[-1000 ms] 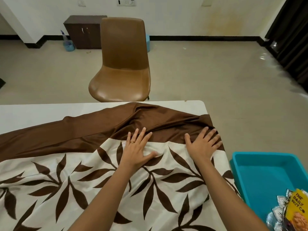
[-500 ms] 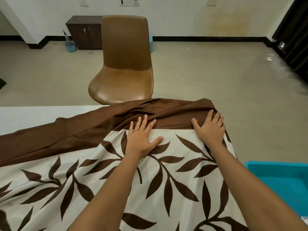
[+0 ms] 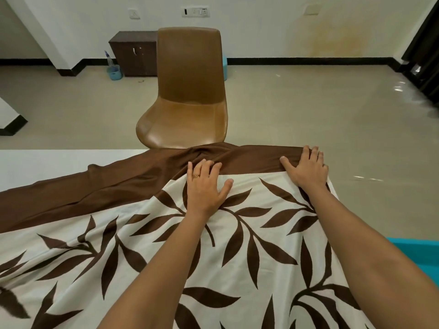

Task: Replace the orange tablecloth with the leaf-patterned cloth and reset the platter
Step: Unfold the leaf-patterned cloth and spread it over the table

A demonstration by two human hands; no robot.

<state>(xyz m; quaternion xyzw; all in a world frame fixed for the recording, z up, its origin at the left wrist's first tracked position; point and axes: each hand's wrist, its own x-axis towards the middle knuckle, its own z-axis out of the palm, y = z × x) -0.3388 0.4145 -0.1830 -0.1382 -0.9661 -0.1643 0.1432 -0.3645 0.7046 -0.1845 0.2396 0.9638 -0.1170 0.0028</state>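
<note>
A cream leaf-patterned cloth (image 3: 237,245) with large brown leaf sprays lies spread over most of a white table (image 3: 47,162), filling the near and middle part of the view. Its wide plain brown border (image 3: 118,186) runs along the far side. The border is rumpled into folds near the middle and slants away from the far table edge toward the left, where bare white tabletop shows. The person's left hand (image 3: 205,186) lies palm down on the cloth near the middle. Its fingers are straight and spread, the tips rest on the bunched brown border, and a ring (image 3: 196,176) sits on one finger. It presses flat and grips nothing. The right hand (image 3: 306,169) also lies palm down with the thumb spread wide. It is flat on the brown border at the table's far right corner, its fingertips reach the far edge, and it holds nothing either. Both bare forearms stretch in from the near edge. At the right edge, beside the table, a sliver of a teal bin (image 3: 413,248) shows. Beyond the table a brown chair (image 3: 190,103) stands on the pale floor, its seat facing the table. Farther back against the white wall are a dark wooden cabinet (image 3: 135,53) and, just to its left, a small blue bucket (image 3: 114,71).
</note>
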